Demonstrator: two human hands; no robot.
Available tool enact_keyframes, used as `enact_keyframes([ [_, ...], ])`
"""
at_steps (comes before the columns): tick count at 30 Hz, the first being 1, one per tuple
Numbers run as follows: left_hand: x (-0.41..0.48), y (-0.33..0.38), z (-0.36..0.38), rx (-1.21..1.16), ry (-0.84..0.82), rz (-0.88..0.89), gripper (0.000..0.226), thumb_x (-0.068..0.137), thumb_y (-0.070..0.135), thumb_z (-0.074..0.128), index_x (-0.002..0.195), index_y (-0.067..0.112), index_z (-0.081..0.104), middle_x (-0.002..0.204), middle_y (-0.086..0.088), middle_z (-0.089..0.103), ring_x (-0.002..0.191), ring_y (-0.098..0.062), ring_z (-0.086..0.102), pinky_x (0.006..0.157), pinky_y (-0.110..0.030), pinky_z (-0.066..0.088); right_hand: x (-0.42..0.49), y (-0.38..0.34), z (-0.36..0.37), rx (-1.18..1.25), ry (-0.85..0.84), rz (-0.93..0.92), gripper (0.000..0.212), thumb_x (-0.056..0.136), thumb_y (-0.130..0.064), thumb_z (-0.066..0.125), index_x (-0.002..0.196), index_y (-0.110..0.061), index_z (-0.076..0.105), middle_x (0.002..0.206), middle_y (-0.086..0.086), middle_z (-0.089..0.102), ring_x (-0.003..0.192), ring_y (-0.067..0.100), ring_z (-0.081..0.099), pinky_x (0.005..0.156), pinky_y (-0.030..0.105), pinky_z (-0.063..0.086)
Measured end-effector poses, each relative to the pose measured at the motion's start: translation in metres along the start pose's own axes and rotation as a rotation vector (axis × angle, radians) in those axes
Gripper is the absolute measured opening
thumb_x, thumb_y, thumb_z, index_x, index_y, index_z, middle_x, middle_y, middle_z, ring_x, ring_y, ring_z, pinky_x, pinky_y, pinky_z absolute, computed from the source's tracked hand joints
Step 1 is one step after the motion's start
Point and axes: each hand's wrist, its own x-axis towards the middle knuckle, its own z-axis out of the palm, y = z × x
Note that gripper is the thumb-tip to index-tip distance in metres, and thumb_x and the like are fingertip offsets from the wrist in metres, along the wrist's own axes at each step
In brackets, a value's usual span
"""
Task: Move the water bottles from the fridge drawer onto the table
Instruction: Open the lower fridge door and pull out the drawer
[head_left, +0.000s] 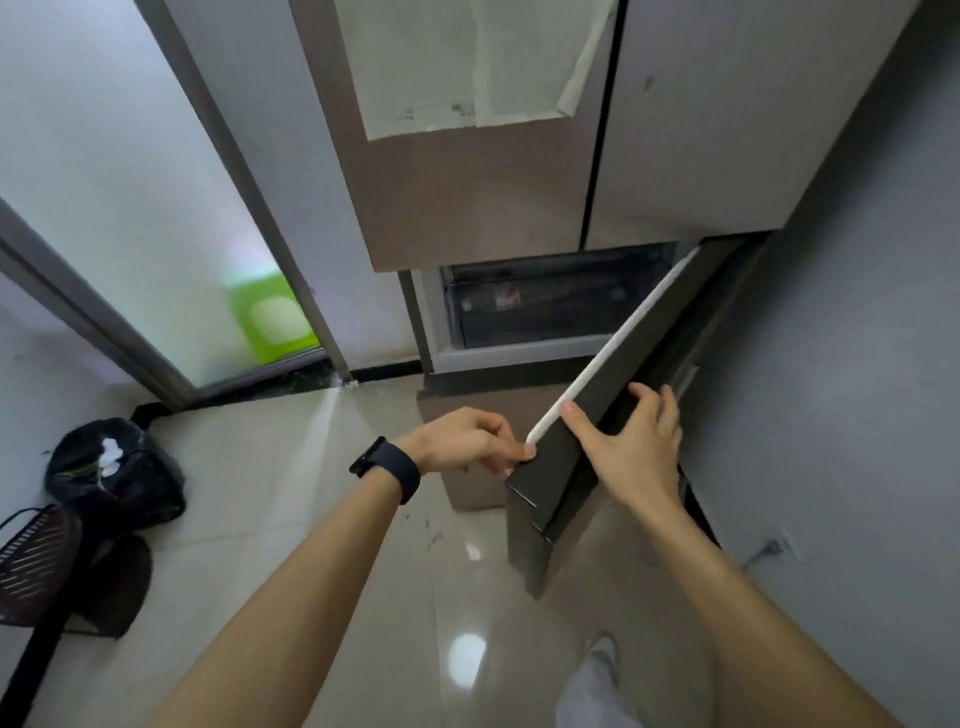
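Note:
The fridge's lower right door (597, 415) stands swung open toward me, its white seal along the inner edge. My left hand (467, 441) pinches the door's near corner at the seal. My right hand (634, 447) grips the door's top edge, thumb on the inner face and fingers curled over the outer side. Behind the door, the dark fridge drawer (561, 306) sits closed in its compartment. A water bottle (493, 300) with a red and white label lies inside it, dimly seen through the drawer front.
The fridge's upper doors (467, 182) are closed, with paper taped on the left one. A grey wall (857, 364) stands close on the right. A black bin bag (114, 467) and a dark basket (36, 566) sit on the tiled floor at left. No table is in view.

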Motion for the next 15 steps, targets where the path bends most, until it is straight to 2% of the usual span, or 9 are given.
enact_keyframes([
  [2, 0.020, 0.024, 0.017, 0.047, -0.022, 0.084, 0.013, 0.094, 0.033, 0.066, 0.098, 0.022, 0.071, 0.100, 0.004, 0.072, 0.090, -0.009, 0.065, 0.080, -0.028, 0.050, 0.009, 0.015, -0.028, -0.073, -0.024, 0.033, 0.116, 0.059, -0.084, 0.064, 0.151, -0.023, 0.029, 0.164, 0.003, 0.011, 0.149, 0.029, 0.019, 0.117, 0.047, 0.029],
  [4, 0.049, 0.051, 0.036, 0.187, 0.084, 0.233, 0.021, 0.094, 0.024, 0.062, 0.115, 0.021, 0.067, 0.113, 0.003, 0.070, 0.102, -0.014, 0.065, 0.092, -0.031, 0.054, 0.013, 0.032, -0.059, -0.136, -0.086, 0.058, 0.125, 0.046, -0.091, 0.058, 0.151, -0.027, 0.034, 0.164, 0.000, 0.014, 0.148, 0.027, 0.023, 0.117, 0.047, 0.031],
  [5, 0.061, 0.066, 0.045, 0.303, 0.142, 0.314, 0.029, 0.094, 0.022, 0.061, 0.123, 0.022, 0.063, 0.122, 0.001, 0.067, 0.112, -0.017, 0.063, 0.099, -0.036, 0.051, 0.012, 0.040, -0.074, -0.159, -0.120, 0.063, 0.125, 0.045, -0.091, 0.058, 0.151, -0.028, 0.036, 0.164, -0.001, 0.015, 0.148, 0.026, 0.025, 0.116, 0.047, 0.032],
  [8, 0.097, 0.112, 0.071, 0.599, 0.241, 0.491, 0.051, 0.095, 0.026, 0.059, 0.145, 0.026, 0.046, 0.146, -0.005, 0.048, 0.132, -0.025, 0.048, 0.108, -0.041, 0.042, 0.010, 0.065, -0.109, -0.216, -0.163, 0.063, 0.116, 0.056, -0.083, 0.062, 0.154, -0.031, 0.030, 0.163, -0.004, 0.022, 0.144, 0.023, 0.033, 0.113, 0.046, 0.037],
  [12, 0.129, 0.167, 0.083, 0.846, 0.397, 0.559, 0.061, 0.097, 0.030, 0.054, 0.154, 0.032, 0.032, 0.162, -0.003, 0.027, 0.143, -0.029, 0.032, 0.115, -0.046, 0.034, 0.016, 0.090, -0.149, -0.363, -0.116, 0.011, 0.094, 0.083, -0.062, 0.055, 0.159, -0.029, 0.012, 0.164, -0.003, 0.022, 0.144, 0.024, 0.033, 0.113, 0.041, 0.037],
  [15, 0.152, 0.196, 0.089, 0.965, 0.369, 0.593, 0.064, 0.100, 0.026, 0.048, 0.158, 0.034, 0.023, 0.167, 0.000, 0.018, 0.150, -0.027, 0.024, 0.121, -0.047, 0.026, 0.029, 0.102, -0.174, -0.480, -0.027, -0.023, 0.072, 0.097, -0.054, 0.042, 0.158, -0.023, 0.020, 0.161, -0.001, 0.031, 0.138, 0.027, 0.041, 0.107, 0.042, 0.043],
])
